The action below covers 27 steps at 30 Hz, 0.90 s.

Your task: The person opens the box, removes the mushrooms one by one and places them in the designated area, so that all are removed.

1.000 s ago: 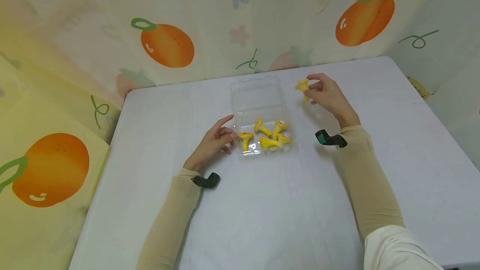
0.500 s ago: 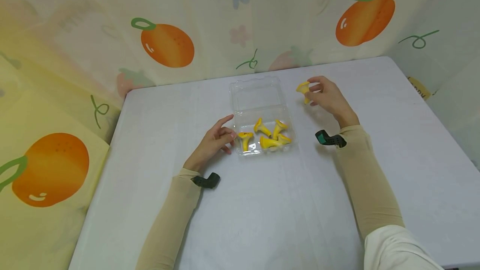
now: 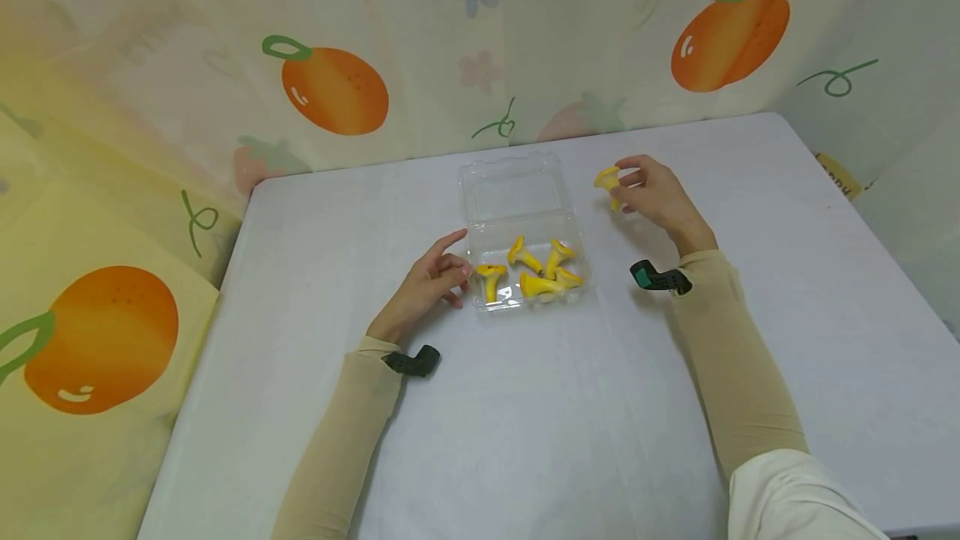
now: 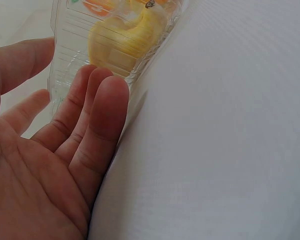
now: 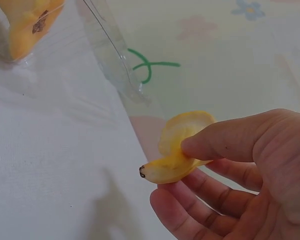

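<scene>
My right hand [image 3: 660,194] pinches a yellow trumpet-shaped mushroom [image 3: 607,179] between thumb and fingers, above the table right of a clear plastic clamshell box [image 3: 510,227]. In the right wrist view the mushroom's dark-tipped stem [image 5: 165,170] points left, and the thumb covers part of it. The box stands with its lid [image 3: 513,187] folded back; several similar mushrooms [image 3: 536,284] lie in its near half. My left hand [image 3: 423,286] is at the box's left side. In the left wrist view its loosely bent fingers [image 4: 107,110] touch the clear wall, with a mushroom [image 4: 120,45] behind it.
A white cloth covers the table [image 3: 525,423]. Behind it hangs a curtain [image 3: 420,15] printed with oranges and flowers, and a yellow-tinted curtain [image 3: 97,215] is on the left. Dark wrist cameras [image 3: 412,361] sit on both sleeves.
My right hand, holding the mushroom, has shifted slightly toward me and to the right. The left hand, the box and the mushrooms in it have stayed in place.
</scene>
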Available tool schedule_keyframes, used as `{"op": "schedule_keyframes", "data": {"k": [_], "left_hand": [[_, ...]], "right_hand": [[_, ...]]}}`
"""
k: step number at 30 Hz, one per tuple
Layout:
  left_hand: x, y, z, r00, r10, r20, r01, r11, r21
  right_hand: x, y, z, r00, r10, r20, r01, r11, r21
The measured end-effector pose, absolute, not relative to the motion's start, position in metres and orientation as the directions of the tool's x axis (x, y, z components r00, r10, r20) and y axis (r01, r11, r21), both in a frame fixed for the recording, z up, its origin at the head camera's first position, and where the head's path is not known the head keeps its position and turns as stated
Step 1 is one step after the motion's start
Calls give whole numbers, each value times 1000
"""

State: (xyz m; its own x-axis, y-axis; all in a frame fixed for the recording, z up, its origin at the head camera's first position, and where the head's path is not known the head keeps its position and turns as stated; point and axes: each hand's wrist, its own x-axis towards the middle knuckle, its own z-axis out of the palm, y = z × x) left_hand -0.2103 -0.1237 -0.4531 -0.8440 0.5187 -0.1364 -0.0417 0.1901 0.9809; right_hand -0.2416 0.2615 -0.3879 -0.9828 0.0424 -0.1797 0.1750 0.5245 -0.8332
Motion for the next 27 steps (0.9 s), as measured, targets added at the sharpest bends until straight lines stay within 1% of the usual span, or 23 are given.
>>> {"op": "schedule_keyframes", "data": {"k": [8, 17, 27], "left_hand": [[-210, -123, -453, -842, 522, -132, -44, 178, 983], [-211, -124, -453, -842, 522, -133, -43, 180, 983], [-209, -124, -451, -842, 520, -145, -57, 183, 982]], "right_hand": [[-244, 263, -394, -983, 43, -179, 176, 512, -840], [-245, 265, -400, -971, 52, -233, 225, 524, -821], [-247, 266, -405, -964, 67, -258, 254, 527, -811]]}}
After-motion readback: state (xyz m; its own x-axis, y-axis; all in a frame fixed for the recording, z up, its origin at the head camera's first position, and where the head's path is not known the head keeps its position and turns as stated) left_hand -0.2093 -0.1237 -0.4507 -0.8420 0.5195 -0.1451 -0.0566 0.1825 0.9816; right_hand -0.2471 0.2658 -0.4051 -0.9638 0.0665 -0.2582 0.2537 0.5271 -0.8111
